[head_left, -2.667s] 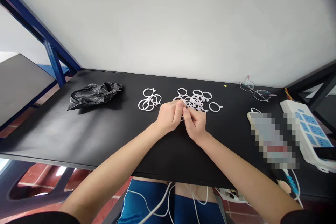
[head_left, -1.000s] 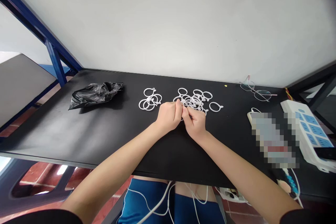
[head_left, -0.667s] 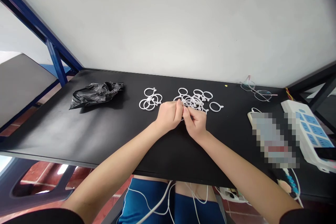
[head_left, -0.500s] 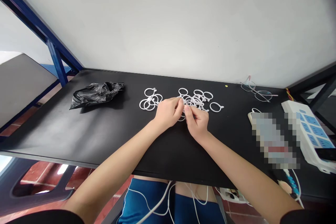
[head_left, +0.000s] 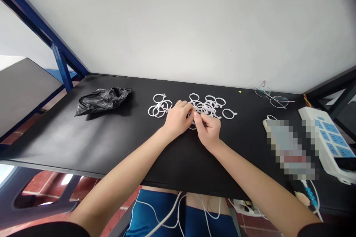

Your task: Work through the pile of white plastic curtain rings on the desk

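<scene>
My left hand (head_left: 176, 119) and my right hand (head_left: 209, 129) meet over the middle of a black table (head_left: 111, 137), fingertips pinched together on a white plastic ring (head_left: 192, 126) that shows below them. Just beyond the hands lies a loose heap of several white rings (head_left: 208, 105). A smaller cluster of white rings (head_left: 159, 106) lies to the left of my left hand. A single ring (head_left: 228, 113) sits apart at the right of the heap.
A crumpled black plastic bag (head_left: 102, 98) lies at the left. Eyeglasses (head_left: 271, 96) rest near the back right by the white wall. A white and blue power strip (head_left: 328, 144) and a blurred-out object (head_left: 289, 144) sit at the right. White cables hang below the table's front edge.
Both hands have shifted slightly forward toward the heap, and the fingers of my left hand have curled further over the ring. Everything else on the table lies as before.
</scene>
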The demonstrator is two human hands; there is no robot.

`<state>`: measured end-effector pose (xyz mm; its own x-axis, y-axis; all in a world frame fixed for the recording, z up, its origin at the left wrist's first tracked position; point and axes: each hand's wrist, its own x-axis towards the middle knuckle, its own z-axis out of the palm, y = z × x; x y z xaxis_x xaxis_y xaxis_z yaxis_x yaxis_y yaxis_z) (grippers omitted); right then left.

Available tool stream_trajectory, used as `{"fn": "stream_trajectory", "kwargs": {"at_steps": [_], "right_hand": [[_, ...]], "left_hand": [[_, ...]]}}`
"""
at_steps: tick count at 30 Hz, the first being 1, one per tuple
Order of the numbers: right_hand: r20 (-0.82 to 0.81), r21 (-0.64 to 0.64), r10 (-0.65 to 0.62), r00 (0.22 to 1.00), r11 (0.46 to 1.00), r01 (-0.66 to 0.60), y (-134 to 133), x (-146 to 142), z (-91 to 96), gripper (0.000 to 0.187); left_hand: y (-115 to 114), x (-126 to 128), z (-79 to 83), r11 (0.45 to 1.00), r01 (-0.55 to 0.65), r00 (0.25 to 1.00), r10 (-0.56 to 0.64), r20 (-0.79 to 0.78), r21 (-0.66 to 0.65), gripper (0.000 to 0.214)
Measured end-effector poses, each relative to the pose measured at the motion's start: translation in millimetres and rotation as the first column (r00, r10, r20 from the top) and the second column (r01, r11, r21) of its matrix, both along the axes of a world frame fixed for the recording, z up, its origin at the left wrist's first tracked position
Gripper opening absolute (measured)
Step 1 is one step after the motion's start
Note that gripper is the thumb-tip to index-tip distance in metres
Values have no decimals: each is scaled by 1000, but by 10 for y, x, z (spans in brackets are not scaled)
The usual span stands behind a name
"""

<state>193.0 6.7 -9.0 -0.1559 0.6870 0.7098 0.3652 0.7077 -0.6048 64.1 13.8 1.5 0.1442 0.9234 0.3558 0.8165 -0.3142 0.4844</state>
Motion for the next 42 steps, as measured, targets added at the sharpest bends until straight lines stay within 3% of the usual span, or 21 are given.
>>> {"fn": "stream_trajectory", "kwargs": {"at_steps": [5, 9, 15, 23, 42], "right_hand": [[2, -25, -3, 1000, 1000, 3, -7, 9, -12, 44], [-4, -33, 3, 1000, 999, -3, -7, 14, -12, 45], [-7, -24, 4, 1000, 1000, -4, -4, 17, -23, 45], [-11, -27, 4, 1000, 1000, -4, -2, 18, -14, 46], [-32, -35, 16, 999, 999, -17, -3, 22, -18, 45]], "left_hand": [[103, -143, -37, 976, -133, 986, 148, -74, 172, 21], [172, -259, -151, 953, -288, 932, 302, -202, 93, 36], [206, -305, -262, 960, -279, 906, 264, -331, 1, 41], [213, -332, -200, 956, -292, 907, 274, -319, -9, 34], [239, -384, -130, 969, -245, 935, 230, -269, -25, 42]]}}
